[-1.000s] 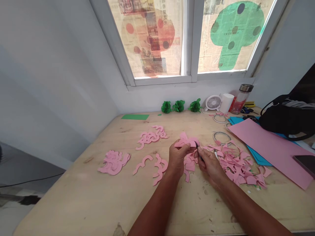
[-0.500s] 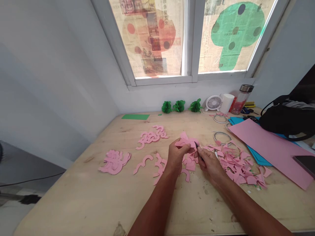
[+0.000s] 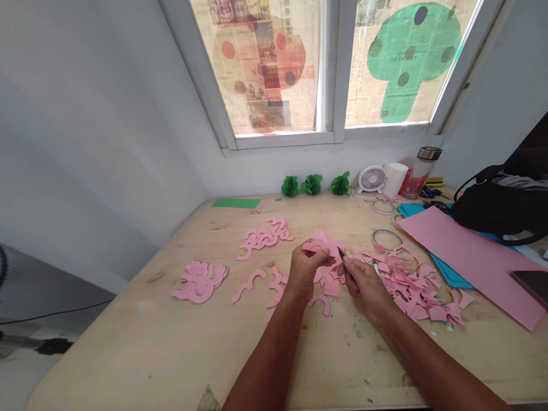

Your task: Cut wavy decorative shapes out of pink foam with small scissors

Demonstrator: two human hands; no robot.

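Note:
A piece of pink paper is pinched between the thumb and fingers of my left hand. My right hand is closed around a small dark cutting tool, which looks like scissors, its tip at the paper. Its handles are mostly hidden by the fingers. Pink offcuts lie heaped to the right of my right hand, with more below the held paper. Curved pink cut-outs lie left of my left hand, and a stack of them sits farther left.
Three green paper shapes, a small fan and a bottle line the wall. Rings of tape, a pink sheet over blue sheets, a black bag and a phone are at right. A green strip lies back left.
My left hand has shifted slightly left, and the pink paper in it has turned a little. The right hand has hardly moved.

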